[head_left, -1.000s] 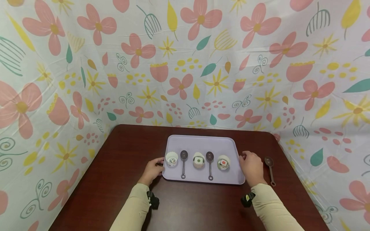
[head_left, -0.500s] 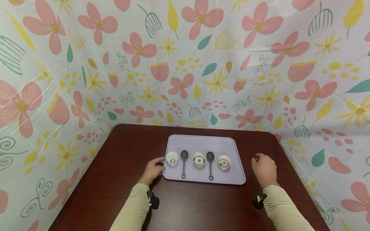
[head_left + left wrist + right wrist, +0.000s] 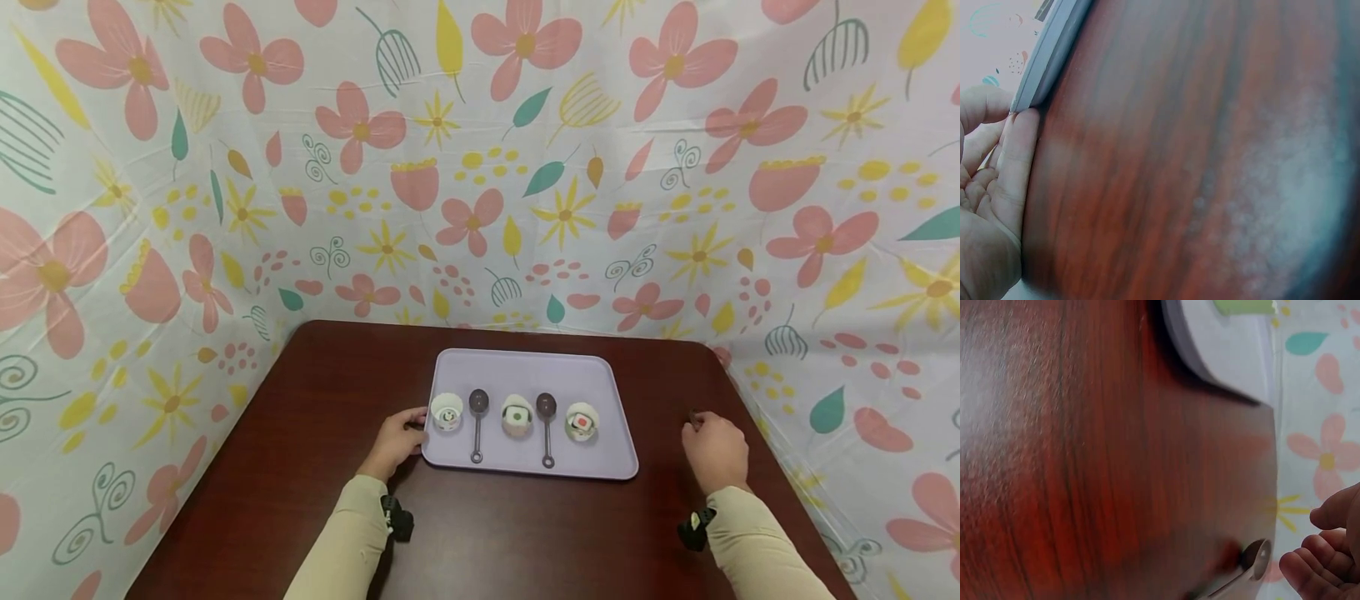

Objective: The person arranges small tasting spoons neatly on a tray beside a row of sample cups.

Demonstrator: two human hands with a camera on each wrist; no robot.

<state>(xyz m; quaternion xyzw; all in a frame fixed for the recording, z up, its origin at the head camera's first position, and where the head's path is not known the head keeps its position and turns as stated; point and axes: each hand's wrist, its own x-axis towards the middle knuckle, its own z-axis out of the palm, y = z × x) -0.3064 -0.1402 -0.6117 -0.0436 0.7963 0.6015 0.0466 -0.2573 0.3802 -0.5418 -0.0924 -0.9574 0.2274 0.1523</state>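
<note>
On the lilac tray [image 3: 525, 367] stand three small pale cups: a left cup [image 3: 440, 403], a middle cup [image 3: 516, 429] and a right cup [image 3: 579, 433]. White pieces show in the middle and right cups, one marked green, one red. Between the cups lie two brown spoons, a left spoon [image 3: 476, 433] and a right spoon [image 3: 547, 433]. My left hand [image 3: 392, 443] pinches the tray's left edge; the left wrist view shows thumb and fingers at its rim. My right hand [image 3: 716, 454] hovers over a third brown spoon [image 3: 1257, 558], mostly hidden in the head view, fingers apart from it.
The dark red-brown table [image 3: 480, 533] carries the tray near its back edge. A flower-patterned cloth [image 3: 480, 167] hangs behind and at both sides. A black wrist camera [image 3: 397, 518] sits on the left wrist, another camera [image 3: 696, 529] on the right.
My right hand has left the tray's right edge and moved right, over the third spoon, now mostly covering it. The left hand and the tray have stayed in place.
</note>
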